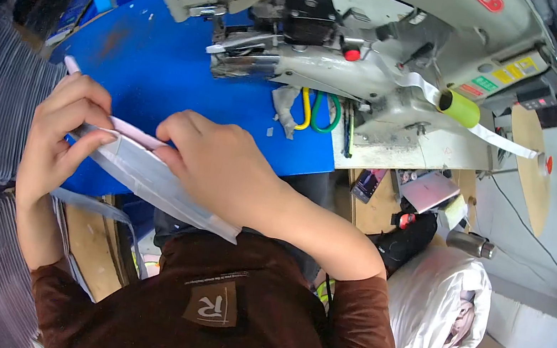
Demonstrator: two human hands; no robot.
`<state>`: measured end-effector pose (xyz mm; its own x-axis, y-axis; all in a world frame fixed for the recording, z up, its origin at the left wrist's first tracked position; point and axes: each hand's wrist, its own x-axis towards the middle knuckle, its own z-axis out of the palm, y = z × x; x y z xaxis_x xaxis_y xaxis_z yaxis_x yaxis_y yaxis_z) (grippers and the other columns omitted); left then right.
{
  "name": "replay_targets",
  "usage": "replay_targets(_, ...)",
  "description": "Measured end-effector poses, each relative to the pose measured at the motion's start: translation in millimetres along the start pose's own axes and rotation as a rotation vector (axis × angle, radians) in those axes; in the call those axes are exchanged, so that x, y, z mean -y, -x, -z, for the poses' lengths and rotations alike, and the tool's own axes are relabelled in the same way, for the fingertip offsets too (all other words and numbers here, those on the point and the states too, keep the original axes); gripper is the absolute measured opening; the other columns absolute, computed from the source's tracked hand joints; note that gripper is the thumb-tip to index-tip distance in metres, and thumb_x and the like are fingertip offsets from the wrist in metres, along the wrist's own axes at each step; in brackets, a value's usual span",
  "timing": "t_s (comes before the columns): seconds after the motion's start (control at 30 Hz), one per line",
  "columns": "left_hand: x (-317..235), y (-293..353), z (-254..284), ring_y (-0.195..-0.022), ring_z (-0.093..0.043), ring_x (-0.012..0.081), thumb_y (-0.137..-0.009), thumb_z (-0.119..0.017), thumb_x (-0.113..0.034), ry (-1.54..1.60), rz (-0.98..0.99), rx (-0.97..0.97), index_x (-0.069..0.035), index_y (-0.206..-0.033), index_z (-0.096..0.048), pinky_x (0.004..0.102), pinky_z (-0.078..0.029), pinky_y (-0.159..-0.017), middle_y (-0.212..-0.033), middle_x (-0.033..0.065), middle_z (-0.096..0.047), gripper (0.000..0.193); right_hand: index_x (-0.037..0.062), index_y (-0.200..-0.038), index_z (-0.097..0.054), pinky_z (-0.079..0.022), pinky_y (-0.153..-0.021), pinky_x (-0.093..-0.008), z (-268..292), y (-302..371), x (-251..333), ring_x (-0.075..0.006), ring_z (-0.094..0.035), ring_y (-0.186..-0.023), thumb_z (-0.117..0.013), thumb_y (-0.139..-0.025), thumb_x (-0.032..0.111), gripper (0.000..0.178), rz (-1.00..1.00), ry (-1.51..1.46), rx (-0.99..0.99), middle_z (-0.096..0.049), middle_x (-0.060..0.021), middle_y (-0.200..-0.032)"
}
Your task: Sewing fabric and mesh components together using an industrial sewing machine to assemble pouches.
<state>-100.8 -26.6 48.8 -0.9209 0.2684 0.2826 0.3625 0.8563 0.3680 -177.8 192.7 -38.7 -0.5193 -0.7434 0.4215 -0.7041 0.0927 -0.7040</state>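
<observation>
A folded piece of fabric (pixel 147 183), pale grey with a pink side along its upper edge, is stretched between my hands above the blue table's near edge. My left hand (pixel 62 127) is closed on its left end, thumb pressed against the curled fingers. Farther along the same edge, my right hand (pixel 219 161) pinches the pink layer between thumb and fingers. The fabric's right end hangs down under my right forearm, close to my brown shirt. Part of the cloth is hidden behind my fingers.
Beyond my hands stands a grey sewing machine (pixel 372 76) on the blue table (pixel 158 66). Scissors (pixel 327 113) lie beside its base. Tall layered grey stacks (pixel 5 97) rise at left. At right are a phone (pixel 368 184), a metal bottle (pixel 468 243) and a white bag (pixel 417 303).
</observation>
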Motion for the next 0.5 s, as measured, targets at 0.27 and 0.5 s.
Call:
replay_targets(0.27, 0, -2, 0, -0.087, -0.059, 0.0285, -0.081, -0.07, -0.016, 0.075, -0.167, 0.0, -0.006, -0.082, -0.06, 0.0383, -0.045, -0.08, -0.092, 0.0082, -0.062, 0.014, 0.0027, -0.094, -0.062, -0.046, -0.054, -0.0328, 23, 7, -3, -0.0205, -0.061, -0.063, -0.067, -0.086, 0.004, 0.009, -0.065, -0.244, 0.116, -0.062, -0.0106, -0.081)
replay_targets(0.5, -1, 5, -7, -0.085, -0.06, 0.0241, -0.079, -0.071, -0.011, 0.141, -0.157, -0.048, -0.005, -0.078, -0.062, 0.0375, -0.043, -0.081, -0.091, 0.0056, -0.063, 0.01, -0.0001, -0.092, -0.06, -0.039, -0.053, -0.0235, 23, 11, -1, -0.0082, -0.051, -0.059, -0.063, -0.088, -0.004, 0.007, -0.168, -0.48, 0.139, -0.06, -0.0054, -0.074)
